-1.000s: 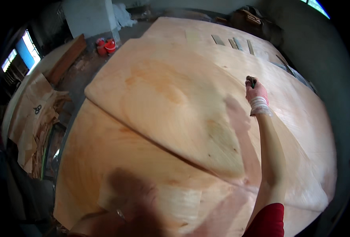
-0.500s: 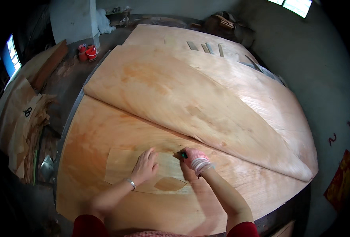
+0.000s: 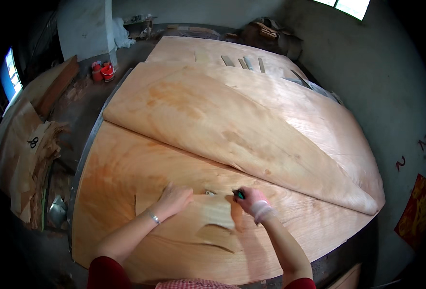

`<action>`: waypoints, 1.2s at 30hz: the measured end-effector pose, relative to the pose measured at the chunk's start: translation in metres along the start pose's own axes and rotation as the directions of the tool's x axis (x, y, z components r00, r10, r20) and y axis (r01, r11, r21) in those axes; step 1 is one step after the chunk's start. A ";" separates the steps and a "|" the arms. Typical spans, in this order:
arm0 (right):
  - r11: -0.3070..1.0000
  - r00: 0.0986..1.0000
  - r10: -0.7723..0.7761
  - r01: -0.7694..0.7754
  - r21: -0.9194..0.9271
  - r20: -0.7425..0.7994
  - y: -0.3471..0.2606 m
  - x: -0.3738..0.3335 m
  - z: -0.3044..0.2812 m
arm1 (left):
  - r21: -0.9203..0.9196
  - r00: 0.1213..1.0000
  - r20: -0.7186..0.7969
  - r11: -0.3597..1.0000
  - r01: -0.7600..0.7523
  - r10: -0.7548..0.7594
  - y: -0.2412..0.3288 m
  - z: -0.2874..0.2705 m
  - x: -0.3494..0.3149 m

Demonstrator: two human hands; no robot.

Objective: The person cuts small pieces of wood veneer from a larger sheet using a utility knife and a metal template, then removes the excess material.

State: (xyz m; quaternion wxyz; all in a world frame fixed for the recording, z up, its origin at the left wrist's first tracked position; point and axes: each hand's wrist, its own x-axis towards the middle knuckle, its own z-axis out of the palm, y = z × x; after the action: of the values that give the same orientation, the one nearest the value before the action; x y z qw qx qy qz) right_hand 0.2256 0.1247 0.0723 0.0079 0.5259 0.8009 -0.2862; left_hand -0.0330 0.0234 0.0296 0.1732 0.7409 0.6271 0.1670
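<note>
A thin patch of wood veneer [image 3: 186, 222] lies in front of me on a large veneer sheet [image 3: 112, 178]. My bare left hand [image 3: 174, 198], a metal band at its wrist, has its fingers curled over the patch's far edge. The patch bows up, and a curved opening [image 3: 215, 235] shows in its right part. My right hand [image 3: 253, 200], in a pinkish-white glove, is closed round a small green-and-black cutter [image 3: 239, 194] just right of the patch. Between the hands, at the patch's far edge, sits a small pale scrap [image 3: 210, 193].
Beyond my hands, a big veneer flap [image 3: 213, 125] is folded back across the stack. Several narrow strips [image 3: 248, 63] lie on the far sheets. Veneer offcuts [image 3: 35, 159] are piled at the left, and red buckets [image 3: 102, 72] stand on the floor. A wall [image 3: 357, 82] rises on the right.
My left hand has gone from lying spread on the patch to curling at its far edge, and the patch has bowed. My right hand has moved right with the cutter, exposing the scrap.
</note>
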 end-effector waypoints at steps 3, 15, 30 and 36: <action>0.994 0.999 0.027 -0.032 -0.104 -0.046 -0.005 0.044 0.011 | 0.278 0.997 -0.076 0.959 0.050 -0.030 -0.017 0.018 0.024; 0.985 0.987 0.065 -0.040 -0.169 0.145 -0.031 0.037 0.049 | 0.172 0.915 -0.402 0.978 0.118 -0.039 -0.010 0.057 -0.005; 0.960 0.913 0.087 0.030 -0.277 0.398 -0.088 0.039 0.080 | 0.117 0.908 -0.409 0.981 0.153 -0.093 -0.025 0.085 -0.004; 0.941 0.873 0.033 0.137 -0.309 0.487 -0.079 0.015 0.044 | -0.209 0.901 -0.368 0.965 0.159 -0.228 -0.017 0.071 -0.006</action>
State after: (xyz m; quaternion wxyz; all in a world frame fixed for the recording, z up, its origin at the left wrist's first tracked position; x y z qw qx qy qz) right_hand 0.1395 0.0949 0.0666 0.2898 0.4060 0.8238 -0.2694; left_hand -0.0154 0.0171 -0.0413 0.1251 0.6088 0.7025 0.3468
